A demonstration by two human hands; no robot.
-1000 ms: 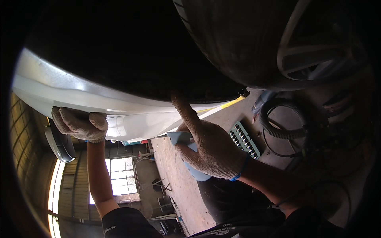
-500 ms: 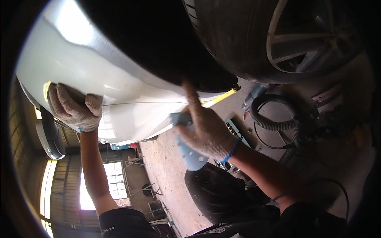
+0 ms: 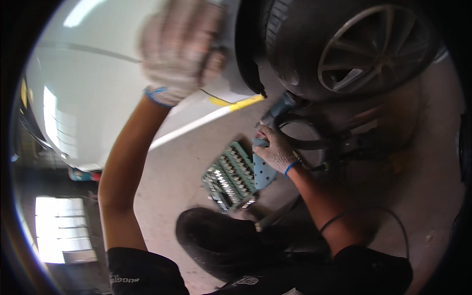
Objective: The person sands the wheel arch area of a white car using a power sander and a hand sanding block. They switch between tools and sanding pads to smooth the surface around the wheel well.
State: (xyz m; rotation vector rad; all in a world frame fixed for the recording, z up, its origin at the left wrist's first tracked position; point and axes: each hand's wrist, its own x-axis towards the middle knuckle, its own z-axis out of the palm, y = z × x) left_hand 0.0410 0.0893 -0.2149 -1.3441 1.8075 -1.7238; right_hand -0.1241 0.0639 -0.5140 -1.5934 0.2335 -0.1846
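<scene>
My left hand, in a pale knit glove with a blue cuff, is over the white car body panel beside the wheel arch. Its fingers are blurred but look stretched out, with nothing visible in them. Low over the floor, my right hand, gloved the same way, grips a light-blue sanding block dotted with holes. That block overlaps the right edge of a green socket set case in my view. Yellow tape covers the panel's lower corner.
The car wheel stands at the upper right. Below it lie a blue-grey power tool and a ribbed hose. A thin black cable loops by my right forearm. My dark-clad knee is at the lower middle.
My right hand has moved from the panel edge down toward the floor, still holding the sanding block. The left hand now appears nearer the wheel arch. The view has shifted, showing the whole socket case.
</scene>
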